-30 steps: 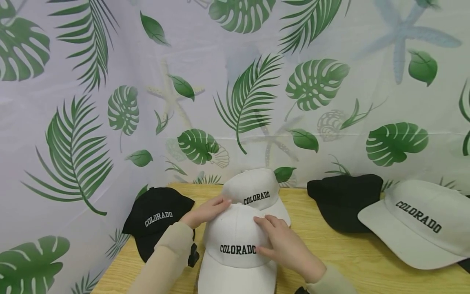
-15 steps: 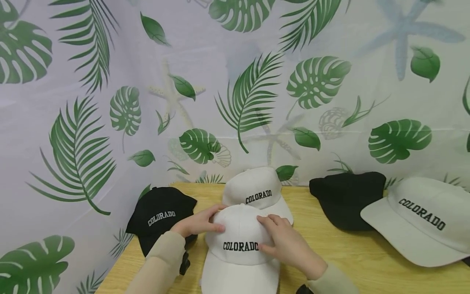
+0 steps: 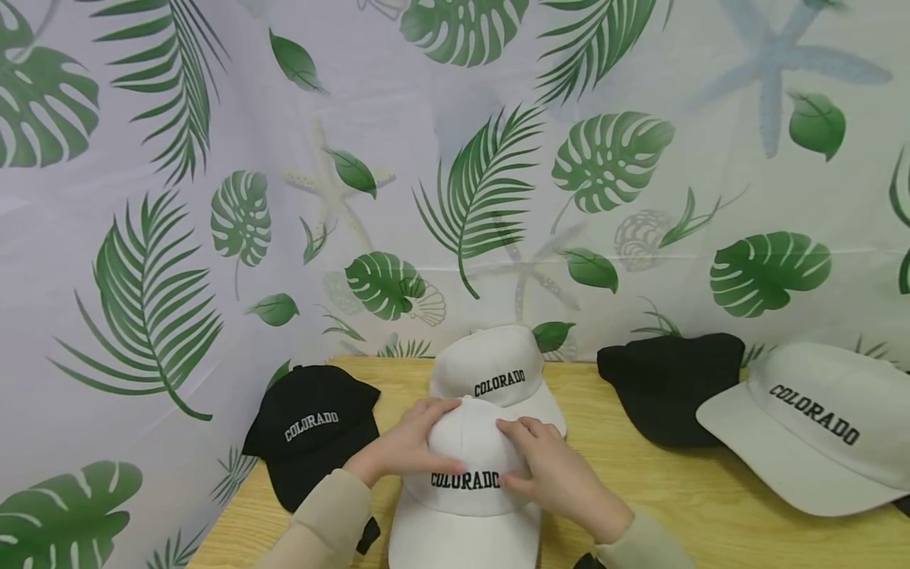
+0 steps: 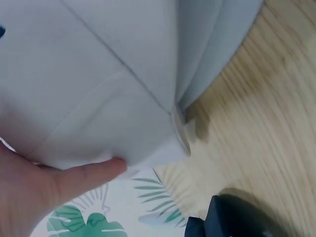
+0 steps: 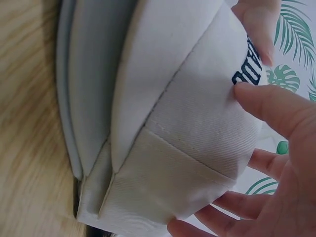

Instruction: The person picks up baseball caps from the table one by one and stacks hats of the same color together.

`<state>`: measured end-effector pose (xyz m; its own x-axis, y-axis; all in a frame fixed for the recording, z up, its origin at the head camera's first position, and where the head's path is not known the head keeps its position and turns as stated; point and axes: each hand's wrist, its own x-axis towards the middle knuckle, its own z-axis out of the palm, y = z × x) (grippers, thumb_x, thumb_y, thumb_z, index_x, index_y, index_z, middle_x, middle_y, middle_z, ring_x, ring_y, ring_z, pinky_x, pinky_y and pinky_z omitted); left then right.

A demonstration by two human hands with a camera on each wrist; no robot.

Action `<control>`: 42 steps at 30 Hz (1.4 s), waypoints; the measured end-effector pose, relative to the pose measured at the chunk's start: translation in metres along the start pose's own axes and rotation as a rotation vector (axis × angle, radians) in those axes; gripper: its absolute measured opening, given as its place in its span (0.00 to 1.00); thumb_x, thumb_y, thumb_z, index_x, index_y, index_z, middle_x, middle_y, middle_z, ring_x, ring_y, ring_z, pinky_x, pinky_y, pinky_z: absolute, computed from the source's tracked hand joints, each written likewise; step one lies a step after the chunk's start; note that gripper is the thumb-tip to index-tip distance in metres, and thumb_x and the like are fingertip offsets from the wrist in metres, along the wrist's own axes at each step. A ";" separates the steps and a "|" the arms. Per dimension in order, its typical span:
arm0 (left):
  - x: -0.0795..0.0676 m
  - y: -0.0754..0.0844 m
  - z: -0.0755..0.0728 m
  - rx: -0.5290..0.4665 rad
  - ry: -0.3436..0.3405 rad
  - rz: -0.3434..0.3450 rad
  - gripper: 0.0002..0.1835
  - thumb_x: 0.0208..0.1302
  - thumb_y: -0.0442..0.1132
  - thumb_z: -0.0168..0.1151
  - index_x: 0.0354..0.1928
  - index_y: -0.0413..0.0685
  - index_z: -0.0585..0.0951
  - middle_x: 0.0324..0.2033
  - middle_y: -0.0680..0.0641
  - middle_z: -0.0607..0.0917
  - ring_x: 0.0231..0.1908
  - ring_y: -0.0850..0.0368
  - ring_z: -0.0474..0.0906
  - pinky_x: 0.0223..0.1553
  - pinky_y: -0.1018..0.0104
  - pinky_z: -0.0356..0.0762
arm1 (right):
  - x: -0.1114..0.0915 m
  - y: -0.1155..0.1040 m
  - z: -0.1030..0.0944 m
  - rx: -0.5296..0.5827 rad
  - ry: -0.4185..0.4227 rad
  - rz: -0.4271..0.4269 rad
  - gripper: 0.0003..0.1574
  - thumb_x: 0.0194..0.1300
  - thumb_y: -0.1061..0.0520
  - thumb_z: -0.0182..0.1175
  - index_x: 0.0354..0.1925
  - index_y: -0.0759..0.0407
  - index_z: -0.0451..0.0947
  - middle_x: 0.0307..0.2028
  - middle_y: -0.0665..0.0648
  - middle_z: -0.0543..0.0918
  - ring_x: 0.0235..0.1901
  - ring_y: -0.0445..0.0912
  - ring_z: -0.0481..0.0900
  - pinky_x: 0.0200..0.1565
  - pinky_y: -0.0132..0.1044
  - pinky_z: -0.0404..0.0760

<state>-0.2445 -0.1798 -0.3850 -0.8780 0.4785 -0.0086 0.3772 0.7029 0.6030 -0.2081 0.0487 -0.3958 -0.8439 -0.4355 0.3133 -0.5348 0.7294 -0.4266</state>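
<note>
A white baseball cap (image 3: pixel 465 502) with black COLORADO lettering faces me at the table's front, brim toward me. My left hand (image 3: pixel 408 442) holds its crown from the left, thumb over the front by the lettering and fingers near the top. From the right, my right hand (image 3: pixel 558 478) grips the crown, thumb at the last letter and fingers spread along the side. The right wrist view shows the cap's crown (image 5: pixel 192 113) with layered white brims (image 5: pixel 91 98) beneath it. Right behind stands another white COLORADO cap (image 3: pixel 490 363), partly hidden by the front one.
A black COLORADO cap (image 3: pixel 313 427) lies to the left on the wooden table (image 3: pixel 604 506). At the right, a black cap (image 3: pixel 671 387) sits partly behind a white COLORADO cap (image 3: pixel 817 427). A leaf-print cloth (image 3: pixel 498 79) rises behind the table.
My left hand drew back left along the crown, then came forward again, its thumb now on the front by the lettering. The right hand has kept its hold on the cap.
</note>
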 end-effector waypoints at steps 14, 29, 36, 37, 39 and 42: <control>-0.005 -0.003 0.005 0.017 0.034 -0.090 0.44 0.44 0.59 0.65 0.63 0.51 0.61 0.51 0.44 0.64 0.49 0.49 0.59 0.44 0.51 0.64 | 0.004 0.000 0.004 0.013 -0.052 0.002 0.38 0.46 0.52 0.68 0.56 0.58 0.67 0.48 0.60 0.71 0.46 0.54 0.68 0.43 0.48 0.71; -0.002 -0.004 0.005 0.018 0.017 -0.108 0.44 0.43 0.61 0.64 0.62 0.54 0.61 0.53 0.45 0.63 0.52 0.49 0.58 0.46 0.51 0.63 | 0.012 0.034 -0.012 0.146 -0.145 -0.040 0.30 0.48 0.60 0.63 0.51 0.64 0.69 0.47 0.58 0.74 0.46 0.52 0.72 0.47 0.46 0.70; 0.000 -0.003 0.004 -0.002 -0.006 -0.134 0.43 0.43 0.61 0.65 0.62 0.57 0.61 0.54 0.47 0.63 0.52 0.50 0.58 0.46 0.51 0.63 | 0.015 0.065 -0.015 -0.033 -0.113 0.062 0.19 0.48 0.66 0.59 0.43 0.65 0.74 0.42 0.58 0.78 0.40 0.52 0.76 0.41 0.46 0.73; 0.000 -0.002 0.004 -0.003 -0.006 -0.133 0.43 0.43 0.61 0.65 0.63 0.57 0.61 0.54 0.47 0.63 0.52 0.50 0.58 0.46 0.51 0.63 | 0.016 0.068 -0.014 -0.072 -0.112 0.059 0.19 0.48 0.66 0.59 0.42 0.65 0.75 0.41 0.59 0.78 0.40 0.53 0.76 0.41 0.46 0.73; -0.001 -0.002 0.003 -0.003 -0.007 -0.138 0.43 0.43 0.61 0.65 0.63 0.58 0.61 0.55 0.47 0.63 0.52 0.51 0.58 0.46 0.51 0.63 | 0.018 0.072 -0.012 -0.143 -0.116 0.034 0.17 0.47 0.66 0.61 0.40 0.64 0.75 0.37 0.58 0.78 0.37 0.52 0.76 0.38 0.46 0.73; -0.001 0.000 0.003 0.001 -0.007 -0.136 0.43 0.43 0.61 0.65 0.63 0.58 0.60 0.55 0.47 0.62 0.52 0.51 0.57 0.46 0.52 0.63 | 0.024 0.074 -0.011 -0.237 -0.127 -0.030 0.11 0.45 0.66 0.61 0.32 0.60 0.74 0.27 0.54 0.76 0.28 0.47 0.75 0.29 0.41 0.73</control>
<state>-0.2427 -0.1791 -0.3870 -0.9191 0.3823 -0.0956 0.2551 0.7621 0.5952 -0.2675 0.0983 -0.4110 -0.8345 -0.5105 0.2076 -0.5473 0.8118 -0.2035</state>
